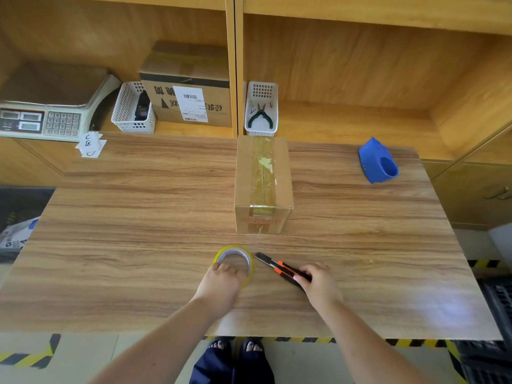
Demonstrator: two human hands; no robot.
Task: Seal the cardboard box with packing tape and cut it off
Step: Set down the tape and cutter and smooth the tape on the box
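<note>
Tape roll (pixel 235 262), light and stiff-ringed, is lying flat on the counter (pixel 138 217) near the cardboard box (pixel 263 187), the left hand (pixel 221 281) curling its fingers over the rim, the right hand (pixel 318 281) pinching the utility knife (pixel 279 268) by its handle.

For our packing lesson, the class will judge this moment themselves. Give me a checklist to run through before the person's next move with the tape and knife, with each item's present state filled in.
1. Left hand grips the yellow-edged roll of clear packing tape: ok.
2. Right hand holds the black and orange utility knife: ok.
3. Knife tip points away from the left hand: ok.
4. Knife blade retracted: cannot tell.
5. Small brown cardboard box has flaps shut, standing square on the wooden table: ok.
6. Box top free of tape: not ok, a strip already runs along the seam.
</note>
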